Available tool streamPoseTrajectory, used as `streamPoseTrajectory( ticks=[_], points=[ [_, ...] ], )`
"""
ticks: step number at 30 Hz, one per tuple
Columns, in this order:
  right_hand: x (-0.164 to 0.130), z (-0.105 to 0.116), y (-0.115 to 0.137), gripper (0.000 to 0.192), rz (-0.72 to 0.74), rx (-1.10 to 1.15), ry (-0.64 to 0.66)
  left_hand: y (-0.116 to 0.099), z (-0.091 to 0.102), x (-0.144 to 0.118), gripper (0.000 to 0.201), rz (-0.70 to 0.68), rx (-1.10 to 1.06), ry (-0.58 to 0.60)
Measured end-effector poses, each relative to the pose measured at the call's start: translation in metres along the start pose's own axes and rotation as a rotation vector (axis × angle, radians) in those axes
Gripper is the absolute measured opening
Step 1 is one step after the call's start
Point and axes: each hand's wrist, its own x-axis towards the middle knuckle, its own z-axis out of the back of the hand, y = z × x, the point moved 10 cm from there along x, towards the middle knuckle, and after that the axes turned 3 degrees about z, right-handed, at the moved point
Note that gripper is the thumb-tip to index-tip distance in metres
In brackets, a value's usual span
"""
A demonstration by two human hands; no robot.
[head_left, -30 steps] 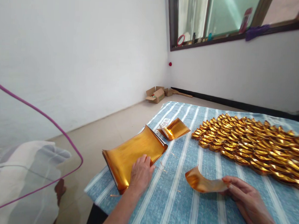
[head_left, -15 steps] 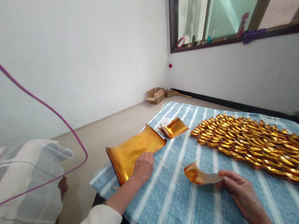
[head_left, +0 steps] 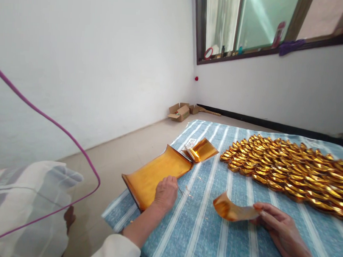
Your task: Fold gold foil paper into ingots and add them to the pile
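Nearest the viewer, a white sleeve (head_left: 116,249) covers part of the person's left arm. The right hand (head_left: 281,224) is closed in a pinch, thumb and fingers gripping one end of a curved gold piece (head_left: 230,210), which extends leftward above the blue-and-white striped cloth (head_left: 203,236). The left hand (head_left: 166,190) has its fingers curled together at the right-hand edge of a large gold sheet (head_left: 155,173); a thin dark line shows beside the fingertips, and one cannot tell whether the hand has hold of anything. The sheet lies on the cloth with its ends turned up. Small thin scraps (head_left: 190,195) are scattered just right of this hand.

To the left, a purple cord (head_left: 55,121) bends in front of a pale fabric (head_left: 28,209) with grey bands.

Beyond the large sheet's far end lies a smaller gold sheet (head_left: 204,149), folded at its left side. To its right, many folded gold pieces (head_left: 283,163) stand in close rows. Farther off, an open cardboard box (head_left: 183,113) sits on the floor, and a pink bottle (head_left: 278,34) stands at the window.
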Motion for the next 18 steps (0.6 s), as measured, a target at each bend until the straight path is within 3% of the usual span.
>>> streamPoseTrajectory(
  ticks=[11,18],
  points=[
    [0.002,0.002,0.001,0.036,0.023,-0.033,-0.017,0.026,0.032,-0.003,0.035,0.087,0.003,-0.042],
    [0.002,0.005,-0.005,0.034,0.005,-0.021,-0.003,0.004,0.014,-0.014,0.032,-0.002,-0.029,0.010]
  ],
)
